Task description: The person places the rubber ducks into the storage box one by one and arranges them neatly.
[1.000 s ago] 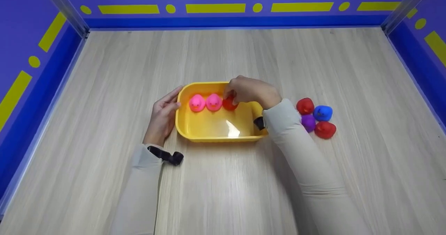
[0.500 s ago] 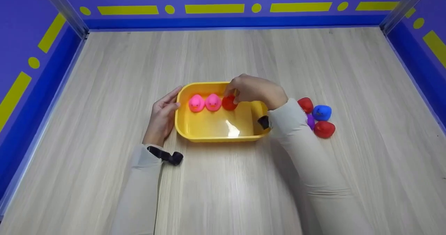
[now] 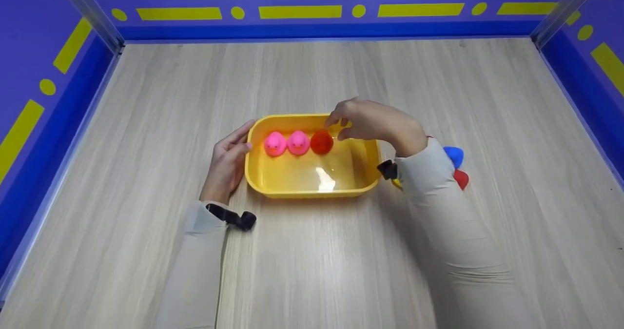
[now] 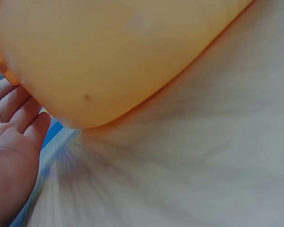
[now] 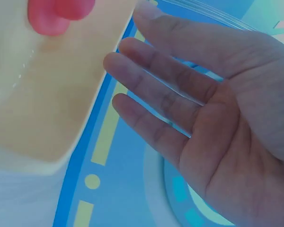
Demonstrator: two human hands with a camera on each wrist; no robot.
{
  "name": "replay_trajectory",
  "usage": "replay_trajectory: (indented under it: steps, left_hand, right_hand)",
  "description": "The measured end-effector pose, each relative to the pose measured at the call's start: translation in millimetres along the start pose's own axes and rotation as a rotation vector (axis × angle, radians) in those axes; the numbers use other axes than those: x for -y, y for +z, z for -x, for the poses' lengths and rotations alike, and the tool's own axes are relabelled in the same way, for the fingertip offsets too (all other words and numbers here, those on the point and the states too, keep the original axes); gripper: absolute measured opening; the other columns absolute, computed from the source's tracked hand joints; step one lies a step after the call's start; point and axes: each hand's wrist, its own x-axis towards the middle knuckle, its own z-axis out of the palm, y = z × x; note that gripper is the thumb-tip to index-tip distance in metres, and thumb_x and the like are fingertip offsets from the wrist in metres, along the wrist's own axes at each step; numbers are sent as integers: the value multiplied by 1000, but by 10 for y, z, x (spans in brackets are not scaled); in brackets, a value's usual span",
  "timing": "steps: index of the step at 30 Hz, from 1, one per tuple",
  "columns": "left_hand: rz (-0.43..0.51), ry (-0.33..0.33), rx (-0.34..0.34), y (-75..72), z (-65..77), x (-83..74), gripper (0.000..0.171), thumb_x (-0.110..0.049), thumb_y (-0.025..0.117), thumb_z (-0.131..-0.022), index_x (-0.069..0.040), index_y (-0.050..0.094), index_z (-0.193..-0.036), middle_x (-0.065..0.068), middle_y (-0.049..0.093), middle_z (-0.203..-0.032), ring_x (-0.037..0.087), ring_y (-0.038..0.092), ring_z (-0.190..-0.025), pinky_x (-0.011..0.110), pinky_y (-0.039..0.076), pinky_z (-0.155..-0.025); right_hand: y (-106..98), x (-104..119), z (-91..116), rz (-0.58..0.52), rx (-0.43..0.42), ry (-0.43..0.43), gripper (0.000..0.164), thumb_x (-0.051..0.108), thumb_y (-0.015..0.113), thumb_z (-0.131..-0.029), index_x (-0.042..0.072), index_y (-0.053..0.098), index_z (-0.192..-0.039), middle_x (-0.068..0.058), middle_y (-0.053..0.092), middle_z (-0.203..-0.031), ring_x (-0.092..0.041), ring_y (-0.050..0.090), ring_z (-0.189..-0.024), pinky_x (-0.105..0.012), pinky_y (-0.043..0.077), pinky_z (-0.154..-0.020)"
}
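Observation:
A yellow plastic tub (image 3: 292, 187) sits mid-table. My left hand (image 3: 228, 161) holds its left side, thumb at the rim and fingers along the outer wall; in the left wrist view the fingers lie against that wall. Inside, along the far side, stand a pink rubber duck (image 3: 275, 145), a second pink rubber duck (image 3: 298, 143) and a red rubber duck (image 3: 321, 142). Just right of the red duck, over the tub's far right part, my right hand (image 3: 378, 122) has its thumb and fingers apart with nothing between them. The right wrist view shows its palm and spread fingers.
Right of the tub, partly covered by the right sleeve, are a blue rubber duck (image 3: 454, 156) and a red rubber duck (image 3: 460, 178). A yellow patch (image 3: 397, 183) peeks out below that wrist. Blue-purple walls (image 3: 312, 29) border the wooden table (image 3: 312, 251).
My right hand has let go of the red duck and moved right and slightly away; its sleeve now hides more of the ducks outside the tub. My left hand has stayed put.

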Motion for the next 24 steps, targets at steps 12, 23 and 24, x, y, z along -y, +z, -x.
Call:
replay_trajectory:
  steps: [12,23,24]
  left_hand:
    - [-19,10,13,-10,-4,2,53,11,42,-87,12,38,-140,23,40,-148,26,40,-138,35,37,-112]
    - [-16,7,13,-19,-13,13,54,11,42,-86,10,39,-140,23,41,-148,25,40,-138,31,39,-110]
    - [-14,8,13,-19,-14,12,54,11,42,-86,10,39,-140,23,41,-148,26,40,-138,31,40,-110]
  right_hand:
    - [-15,-266,272,-18,-95,-27,38,9,71,-84,6,66,-122,-12,65,-123,-29,61,-112,-43,55,-93]
    - [43,-544,524,-55,-158,41,36,8,72,-84,8,67,-120,-10,66,-121,-28,60,-113,-44,54,-95]
    - [45,-567,543,-55,-160,47,36,8,72,-84,8,68,-120,-10,66,-120,-28,60,-113,-44,54,-95]
